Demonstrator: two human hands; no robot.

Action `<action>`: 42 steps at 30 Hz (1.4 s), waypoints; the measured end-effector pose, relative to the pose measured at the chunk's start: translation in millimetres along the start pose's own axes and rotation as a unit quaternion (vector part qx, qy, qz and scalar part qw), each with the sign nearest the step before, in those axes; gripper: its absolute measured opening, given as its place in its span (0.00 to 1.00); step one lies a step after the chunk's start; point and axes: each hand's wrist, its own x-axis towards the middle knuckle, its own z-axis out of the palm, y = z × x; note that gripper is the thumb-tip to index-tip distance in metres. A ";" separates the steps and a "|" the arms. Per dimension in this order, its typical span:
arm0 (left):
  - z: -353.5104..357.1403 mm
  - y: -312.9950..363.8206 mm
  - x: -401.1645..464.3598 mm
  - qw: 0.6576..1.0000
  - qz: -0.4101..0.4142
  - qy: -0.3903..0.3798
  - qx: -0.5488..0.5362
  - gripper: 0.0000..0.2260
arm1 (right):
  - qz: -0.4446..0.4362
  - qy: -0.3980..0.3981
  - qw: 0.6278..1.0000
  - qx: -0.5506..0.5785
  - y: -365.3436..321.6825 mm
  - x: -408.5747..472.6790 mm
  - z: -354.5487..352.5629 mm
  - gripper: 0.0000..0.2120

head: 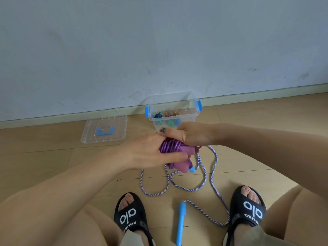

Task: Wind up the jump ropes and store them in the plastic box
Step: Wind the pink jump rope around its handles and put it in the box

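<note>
Both hands (150, 153) (188, 134) gripping wound purple rope (171, 147)

The plastic box (174, 110) stands on the floor (266, 121) against the wall (159, 41), wound ropes (166, 116) inside; its lid (104, 129) lies flat to the left; before the box both hands hold a wound rope bundle (173, 148); nearer, a loose rope (204, 176) sprawls between two sandalled feet, its handle (181, 222) nearest the person

Soft, even daylight, faint shadows, slight motion blur mid-frame, and wide-angle bending toward the edges.
</note>
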 end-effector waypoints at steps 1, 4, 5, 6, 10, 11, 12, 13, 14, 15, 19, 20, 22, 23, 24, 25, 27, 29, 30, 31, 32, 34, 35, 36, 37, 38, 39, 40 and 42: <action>-0.3 -2.8 1.3 1.000 -0.004 0.025 0.018 0.22 | 0.001 0.005 1.000 0.014 -1.1 0.4 -0.7 0.43; -1.7 -9.8 1.0 0.996 0.007 0.080 0.045 0.19 | 0.010 0.005 0.998 0.068 -7.0 0.9 -5.3 0.47; -2.7 -9.3 0.4 0.995 0.018 0.091 0.038 0.14 | 0.014 -0.005 0.996 0.083 -6.1 2.8 -7.6 0.51; -3.8 -8.2 0.2 0.994 0.027 0.101 0.032 0.12 | 0.018 -0.014 0.995 0.098 -5.6 3.6 -10.0 0.54; -8.2 -2.1 -0.4 0.989 0.045 0.139 0.037 0.16 | 0.017 -0.049 0.986 0.157 -3.9 -2.2 -19.6 0.49; -8.8 -1.3 -0.6 0.987 0.042 0.147 0.051 0.18 | 0.017 -0.056 0.985 0.165 -4.1 -5.4 -21.2 0.47; -9.5 0.0 -1.3 0.985 0.038 0.153 0.071 0.19 | 0.017 -0.055 0.984 0.166 -4.9 -8.4 -22.0 0.43; -10.1 0.3 -1.6 0.983 0.034 0.159 0.090 0.20 | 0.019 -0.047 0.985 0.166 -6.6 -11.6 -22.3 0.38; -10.6 1.0 -1.9 0.980 0.032 0.166 0.109 0.21 | 0.021 -0.029 0.986 0.160 -7.9 -14.0 -22.4 0.34; -11.2 1.8 -2.2 0.977 0.031 0.171 0.128 0.21 | 0.022 -0.004 0.990 0.142 -8.4 -16.2 -22.9 0.30; -15.3 0.7 -1.5 0.971 0.012 0.175 0.163 0.23 | 0.000 0.104 0.988 0.117 -7.8 -22.6 -28.6 0.19; -16.5 -0.2 -1.0 0.972 0.004 0.177 0.157 0.24 | -0.009 0.126 0.983 0.135 -7.9 -23.9 -30.1 0.17; -18.7 -1.2 0.4 0.974 -0.008 0.182 0.134 0.24 | -0.029 0.166 0.972 0.165 -9.4 -27.8 -31.9 0.12; -19.6 -1.2 1.1 0.975 -0.011 0.185 0.125 0.23 | -0.041 0.180 0.967 0.177 -9.9 -29.9 -31.6 0.10; -20.7 -0.8 1.5 0.975 -0.014 0.187 0.122 0.23 | -0.053 0.191 0.962 0.188 -9.7 -31.0 -30.5 0.09; -22.1 -0.3 1.9 0.974 -0.017 0.189 0.123 0.22 | -0.062 0.201 0.958 0.196 -8.9 -31.9 -29.6 0.08; -24.4 0.0 2.1 0.972 -0.019 0.194 0.128 0.22 | -0.073 0.218 0.950 0.211 -7.4 -32.7 -27.2 0.09; -25.1 -0.6 1.8 0.972 -0.013 0.198 0.128 0.23 | -0.079 0.228 0.944 0.224 -6.8 -33.0 -24.9 0.10; -25.0 -0.8 1.4 0.972 -0.008 0.200 0.125 0.24 | -0.080 0.231 0.943 0.228 -7.3 -33.7 -24.3 0.10; -24.9 -1.1 1.1 0.972 -0.002 0.203 0.118 0.24 | -0.081 0.234 0.942 0.229 -8.1 -34.9 -24.1 0.10; -24.8 -1.5 0.9 0.972 0.004 0.207 0.107 0.23 | -0.082 0.235 0.941 0.229 -8.9 -35.9 -24.0 0.11; -25.3 -1.5 1.1 0.972 0.012 0.216 0.087 0.22 | -0.088 0.238 0.940 0.229 -10.1 -37.7 -24.3 0.13; -25.6 -1.0 1.4 0.972 0.015 0.220 0.078 0.22 | -0.091 0.238 0.939 0.231 -10.7 -38.4 -24.5 0.14; -25.9 -1.1 1.7 0.972 0.017 0.225 0.069 0.22 | -0.092 0.240 0.937 0.235 -11.4 -38.4 -24.2 0.15; -26.5 -1.2 1.8 0.971 0.017 0.230 0.064 0.22 | -0.092 0.243 0.936 0.238 -11.7 -38.5 -23.9 0.15; -27.2 -1.6 2.0 0.970 0.015 0.234 0.062 0.22 | -0.091 0.248 0.934 0.241 -12.0 -38.2 -23.0 0.15; -27.9 -1.7 1.9 0.970 0.011 0.236 0.061 0.22 | -0.092 0.254 0.932 0.243 -11.7 -38.1 -21.8 0.14; -28.5 -2.0 1.9 0.969 0.006 0.237 0.062 0.22 | -0.094 0.263 0.930 0.240 -11.1 -38.4 -20.4 0.14; -30.1 -2.5 2.1 0.968 -0.011 0.240 0.073 0.23 | -0.102 0.286 0.931 0.203 -9.5 -39.7 -17.2 0.12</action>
